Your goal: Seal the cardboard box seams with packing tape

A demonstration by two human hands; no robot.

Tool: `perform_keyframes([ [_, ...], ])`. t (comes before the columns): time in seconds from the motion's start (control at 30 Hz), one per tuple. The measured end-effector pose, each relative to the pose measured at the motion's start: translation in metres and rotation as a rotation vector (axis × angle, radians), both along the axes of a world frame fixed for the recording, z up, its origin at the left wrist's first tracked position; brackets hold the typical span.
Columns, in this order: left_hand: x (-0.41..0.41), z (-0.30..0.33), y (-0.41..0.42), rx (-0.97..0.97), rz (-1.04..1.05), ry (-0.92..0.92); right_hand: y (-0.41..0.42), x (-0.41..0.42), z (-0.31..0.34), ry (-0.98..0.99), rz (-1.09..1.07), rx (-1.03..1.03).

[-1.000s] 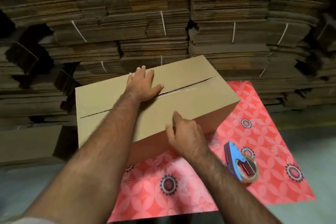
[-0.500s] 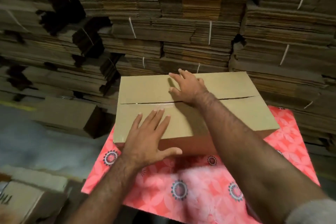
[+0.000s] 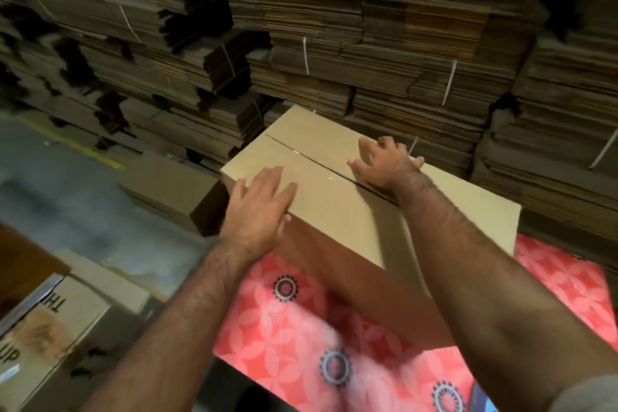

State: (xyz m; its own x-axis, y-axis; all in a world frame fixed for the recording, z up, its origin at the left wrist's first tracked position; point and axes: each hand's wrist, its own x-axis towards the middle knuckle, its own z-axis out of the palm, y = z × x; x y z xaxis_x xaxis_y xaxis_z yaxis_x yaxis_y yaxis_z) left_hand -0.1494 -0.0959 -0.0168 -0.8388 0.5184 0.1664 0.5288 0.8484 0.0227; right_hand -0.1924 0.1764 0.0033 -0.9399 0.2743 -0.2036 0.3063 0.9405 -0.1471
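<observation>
Cardboard box (image 3: 337,211) stands on a red flowered mat (image 3: 301,338), closed, with the seam (image 3: 321,165) between its two top flaps running across the top. Left hand (image 3: 259,211) lies flat on the near flap, fingers straight and together, the palm over the top edge at the box corner; it holds nothing. Right hand (image 3: 384,164) rests beyond the seam on the far flap, fingers spread and a little bent, fingertips pressing the cardboard, the heel of the hand just over the seam. Between the two hands the seam shows a small shine; I cannot tell if it is tape. Behind the right hand rise stacks of flat cardboard (image 3: 368,43) tied with white straps. Left of the left hand, lower down, sits another box (image 3: 57,338) with printed letters.
</observation>
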Motion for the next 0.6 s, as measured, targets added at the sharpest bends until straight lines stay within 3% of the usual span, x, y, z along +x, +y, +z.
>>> perform_keyframes([
  [0.07,0.035,-0.010,0.019,0.381,0.200,-0.107,0.023,0.009,0.000,-0.004,-0.042,-0.033],
  [0.13,0.070,-0.016,0.044,0.676,0.295,-0.504,0.043,0.023,-0.001,-0.016,-0.110,-0.032],
  [0.2,0.090,-0.014,0.070,0.744,0.325,-0.839,0.052,0.034,-0.001,-0.018,-0.129,-0.017],
  [0.27,0.091,-0.003,0.090,0.805,0.374,-0.962,0.056,0.042,0.001,0.004,-0.133,-0.017],
  [0.37,0.066,0.003,0.100,0.878,0.434,-0.882,0.063,0.056,0.003,0.031,-0.199,-0.095],
  [0.47,0.023,0.002,0.099,0.792,0.370,-0.718,0.065,0.083,0.000,0.061,-0.261,-0.185],
  [0.6,-0.025,0.002,0.105,0.661,0.211,-0.675,0.049,0.135,0.000,0.117,-0.383,-0.313],
])
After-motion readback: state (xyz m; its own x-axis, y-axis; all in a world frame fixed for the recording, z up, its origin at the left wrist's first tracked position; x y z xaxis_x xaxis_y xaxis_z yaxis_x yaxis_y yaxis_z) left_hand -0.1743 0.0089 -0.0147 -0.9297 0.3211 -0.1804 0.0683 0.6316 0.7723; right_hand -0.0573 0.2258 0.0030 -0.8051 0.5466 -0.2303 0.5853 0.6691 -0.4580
